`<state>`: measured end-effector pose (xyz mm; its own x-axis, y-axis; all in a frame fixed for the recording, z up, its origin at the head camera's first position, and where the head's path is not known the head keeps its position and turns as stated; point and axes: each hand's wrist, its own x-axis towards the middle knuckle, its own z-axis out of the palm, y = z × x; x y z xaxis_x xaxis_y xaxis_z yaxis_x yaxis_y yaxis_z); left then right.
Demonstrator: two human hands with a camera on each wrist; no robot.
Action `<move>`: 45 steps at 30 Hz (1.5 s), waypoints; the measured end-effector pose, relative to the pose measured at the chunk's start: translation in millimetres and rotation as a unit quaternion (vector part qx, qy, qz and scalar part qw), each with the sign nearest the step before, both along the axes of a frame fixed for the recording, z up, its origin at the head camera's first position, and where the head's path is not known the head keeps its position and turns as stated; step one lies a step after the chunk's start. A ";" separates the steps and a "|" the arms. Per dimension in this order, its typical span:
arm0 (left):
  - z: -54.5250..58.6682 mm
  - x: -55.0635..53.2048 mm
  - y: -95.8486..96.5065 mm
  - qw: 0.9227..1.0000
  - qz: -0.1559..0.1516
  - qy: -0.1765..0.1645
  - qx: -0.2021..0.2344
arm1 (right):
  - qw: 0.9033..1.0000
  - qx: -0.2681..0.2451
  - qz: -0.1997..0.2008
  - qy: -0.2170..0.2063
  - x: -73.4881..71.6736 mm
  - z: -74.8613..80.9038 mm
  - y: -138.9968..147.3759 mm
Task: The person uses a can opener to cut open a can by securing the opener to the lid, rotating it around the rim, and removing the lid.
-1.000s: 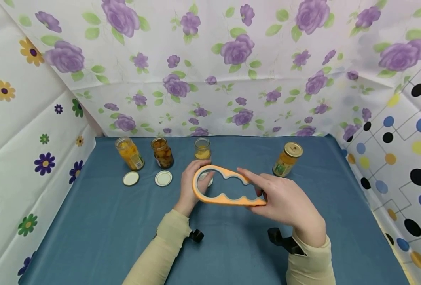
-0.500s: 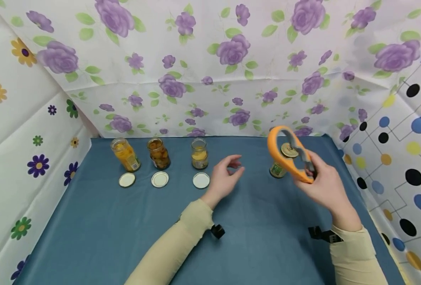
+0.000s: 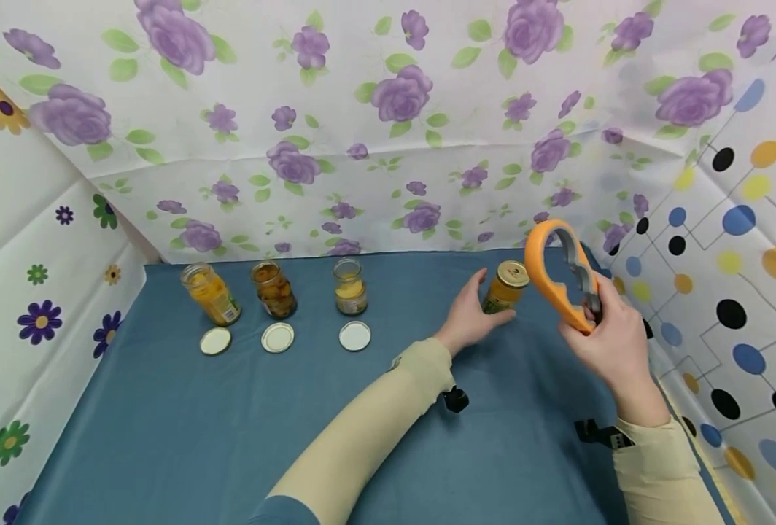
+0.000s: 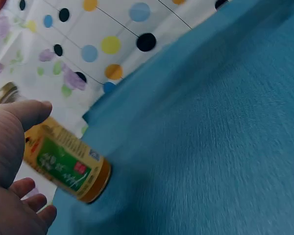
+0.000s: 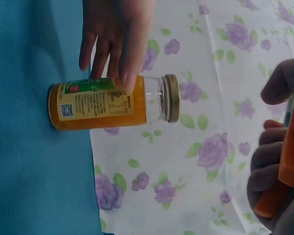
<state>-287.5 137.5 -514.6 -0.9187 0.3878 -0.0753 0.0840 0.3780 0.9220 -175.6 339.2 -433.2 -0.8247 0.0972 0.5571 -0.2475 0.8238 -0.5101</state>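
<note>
A capped glass jar with a gold lid stands upright at the right of the table. Its orange contents and green-and-tan label show in the left wrist view. My left hand reaches to the jar's left side, thumb stretched across the front and the other fingers spread behind, not curled round it. In the right wrist view, the thumb overlaps the label near the jar's shoulder. To the right of the jar, my right hand grips an orange-and-grey jar opener by its handles, loop pointing up, held above the table.
Farther left stand three lidless jars: one with yellow fruit, one with brown contents, and one pale yellow. A round lid lies before each. Blue cloth covers the table; patterned sheets rise behind and at both sides.
My left hand has left the third jar's lid area and moved right to the capped jar. My right hand has carried the jar opener right and raised its loop. The head view has shifted rightward.
</note>
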 end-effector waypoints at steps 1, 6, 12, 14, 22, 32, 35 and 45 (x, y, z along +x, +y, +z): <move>-1.0 -1.0 2.8 1.000 -0.003 -0.001 -0.005 | 1.000 -0.005 -0.001 0.011 0.8 -0.4 -1.0; -0.9 -5.3 10.5 1.000 0.000 -0.008 -0.010 | 0.998 -0.021 0.004 0.053 4.0 -1.4 -5.9; 5.0 -10.3 13.7 1.000 0.013 -0.004 -0.017 | 0.998 -0.009 -0.005 0.056 6.0 -4.4 -7.6; 5.6 -12.1 15.2 1.000 0.008 0.003 -0.024 | 0.998 -0.004 -0.008 0.056 6.3 -6.0 -8.0; 4.8 -13.4 18.9 0.999 0.018 0.015 -0.040 | 0.998 0.007 -0.015 0.055 8.4 -11.6 -5.9; -2.3 -11.9 21.0 0.999 0.017 0.022 -0.031 | 0.999 0.009 -0.028 0.038 13.0 -17.8 -3.1; -5.8 -11.9 19.0 0.999 0.022 0.023 -0.033 | 0.999 0.010 -0.025 0.036 15.4 -21.9 -3.0; -7.4 -12.6 15.6 0.998 0.013 0.048 -0.028 | 0.999 -0.010 -0.043 0.010 23.9 -35.3 7.5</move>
